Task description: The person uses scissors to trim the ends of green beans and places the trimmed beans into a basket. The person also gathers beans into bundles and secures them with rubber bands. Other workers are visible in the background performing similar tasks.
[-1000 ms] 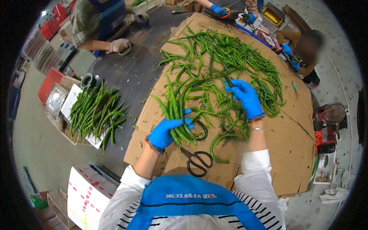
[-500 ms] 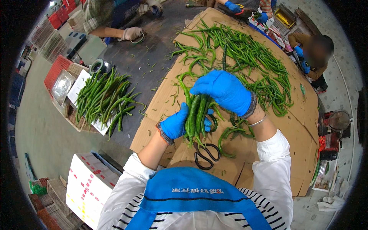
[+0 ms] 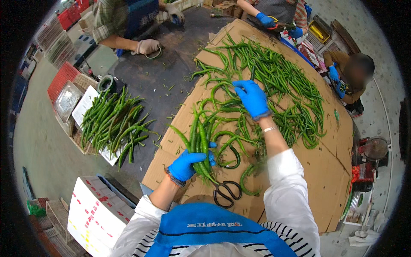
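My left hand (image 3: pixel 185 165), in a blue glove, is closed around a bunch of long green chili peppers (image 3: pixel 201 139), their tips fanning upward. My right hand (image 3: pixel 251 99), also blue-gloved, reaches over the near-left part of the loose chili pile (image 3: pixel 284 79). Its fingers point left, slightly apart, and nothing shows in them. Directly below the held bunch, black-handled scissors (image 3: pixel 227 194) lie on the cardboard (image 3: pixel 295 180); their blades are hidden. Several curved chilies (image 3: pixel 250 182) lie between my forearms.
A heap of chilies (image 3: pixel 113 122) rests on a white board at the left, beside a tape roll (image 3: pixel 106 83). A white box (image 3: pixel 96 214) stands at lower left. Co-workers' hands (image 3: pixel 149 46) show at the far side, and another gloved person (image 3: pixel 349 79) sits at far right.
My right hand has left the bunch and moved up and away over the pile. The left hand has lowered slightly leftward, still gripping chilies, whose tips now spread.
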A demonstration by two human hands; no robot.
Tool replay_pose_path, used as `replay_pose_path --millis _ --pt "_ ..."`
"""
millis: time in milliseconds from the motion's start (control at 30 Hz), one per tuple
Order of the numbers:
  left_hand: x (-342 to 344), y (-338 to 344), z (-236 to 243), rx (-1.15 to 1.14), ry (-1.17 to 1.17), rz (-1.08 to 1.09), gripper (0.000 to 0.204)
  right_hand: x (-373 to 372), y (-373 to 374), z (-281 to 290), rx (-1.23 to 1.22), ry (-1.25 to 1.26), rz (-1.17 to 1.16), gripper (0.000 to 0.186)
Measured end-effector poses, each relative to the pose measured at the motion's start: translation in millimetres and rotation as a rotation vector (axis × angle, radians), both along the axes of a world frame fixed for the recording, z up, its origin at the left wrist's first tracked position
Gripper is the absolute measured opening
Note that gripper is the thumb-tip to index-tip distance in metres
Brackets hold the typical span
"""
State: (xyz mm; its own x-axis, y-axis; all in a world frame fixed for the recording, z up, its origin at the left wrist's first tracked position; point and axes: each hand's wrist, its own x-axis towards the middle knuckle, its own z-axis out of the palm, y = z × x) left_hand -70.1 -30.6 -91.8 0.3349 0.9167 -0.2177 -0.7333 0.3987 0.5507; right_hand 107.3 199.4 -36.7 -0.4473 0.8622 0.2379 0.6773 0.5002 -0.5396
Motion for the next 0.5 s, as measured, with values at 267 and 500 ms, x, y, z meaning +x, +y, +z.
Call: replay_pose_path --millis 267,500 --pt "-32.1 -12.5 -3.8 0.068 -0.008 0.192 0.059 -18.3 93.3 -93.1 0.041 -0.349 -0.141 0.042" --pt "-28.7 -12.8 -7.3 0.035 -0.019 0.186 0.059 -12.1 111.2 -83.3 -0.254 -0.527 0.114 0.026"
